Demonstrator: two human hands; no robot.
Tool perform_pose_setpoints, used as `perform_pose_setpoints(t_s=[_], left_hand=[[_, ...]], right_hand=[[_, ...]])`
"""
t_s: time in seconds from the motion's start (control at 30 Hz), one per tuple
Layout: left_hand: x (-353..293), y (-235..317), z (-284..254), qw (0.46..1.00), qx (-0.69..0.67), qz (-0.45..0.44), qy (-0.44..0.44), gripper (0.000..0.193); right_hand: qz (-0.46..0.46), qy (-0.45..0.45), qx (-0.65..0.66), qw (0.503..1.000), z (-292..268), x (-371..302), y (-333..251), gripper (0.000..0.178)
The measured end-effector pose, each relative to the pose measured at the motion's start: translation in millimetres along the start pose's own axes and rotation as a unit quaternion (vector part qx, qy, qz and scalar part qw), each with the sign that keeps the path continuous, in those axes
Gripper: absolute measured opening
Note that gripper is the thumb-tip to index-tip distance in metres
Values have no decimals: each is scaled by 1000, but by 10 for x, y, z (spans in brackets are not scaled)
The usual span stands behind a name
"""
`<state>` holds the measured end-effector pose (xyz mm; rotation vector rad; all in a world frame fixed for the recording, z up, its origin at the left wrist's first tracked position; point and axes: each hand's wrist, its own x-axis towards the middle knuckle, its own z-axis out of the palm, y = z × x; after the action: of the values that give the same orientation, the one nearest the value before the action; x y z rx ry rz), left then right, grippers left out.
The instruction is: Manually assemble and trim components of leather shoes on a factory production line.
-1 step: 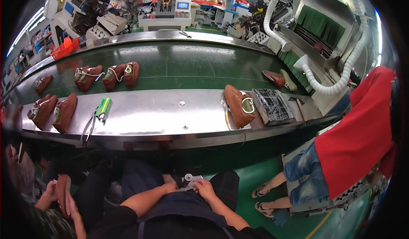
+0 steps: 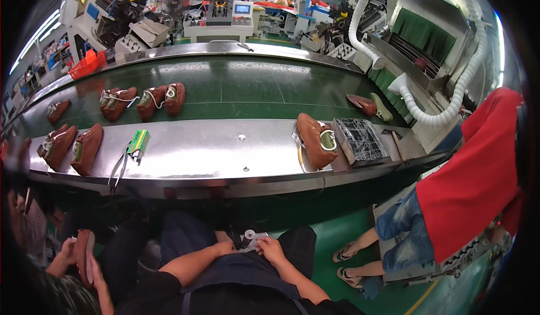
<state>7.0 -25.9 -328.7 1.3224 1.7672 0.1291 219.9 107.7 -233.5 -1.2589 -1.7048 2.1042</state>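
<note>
Both my hands are low in my lap, over a dark apron. My left hand [image 2: 226, 247] is closed at the left end of a small pale, crinkled-looking piece [image 2: 246, 249], with its fingers mostly hidden. My right hand [image 2: 271, 248] pinches at the right end of that piece, fingertips pressed together. What exactly they grip is too small to make out. Just beyond it, between my hands, stands a white round spool-like top [image 2: 249, 234] on a dark post. On the metal ledge ahead sits a brown shoe [image 2: 316, 141] with white laces.
Beside that shoe lies a block wrapped in dark plastic [image 2: 360, 141]. Pincers [image 2: 117, 169] and a green box [image 2: 138, 142] rest left on the ledge. More brown shoes [image 2: 112, 104] stand on the green conveyor [image 2: 242, 84]. A co-worker's hand [image 2: 67, 251] holds a shoe; a red-shirted person [image 2: 467, 174] stands right.
</note>
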Motion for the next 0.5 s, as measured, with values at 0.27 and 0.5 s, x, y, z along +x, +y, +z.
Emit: perform_pose_setpoints(t_s=[0.27, 0.5], left_hand=[[24, -52, 76, 1000, 4, 21, -13, 47], [122, -158, 71, 999, -13, 39, -23, 55]], right_hand=[[-34, -10, -45, 998, 98, -179, -74, 26], [-17, -11, -25, 999, 88, -121, -81, 26]])
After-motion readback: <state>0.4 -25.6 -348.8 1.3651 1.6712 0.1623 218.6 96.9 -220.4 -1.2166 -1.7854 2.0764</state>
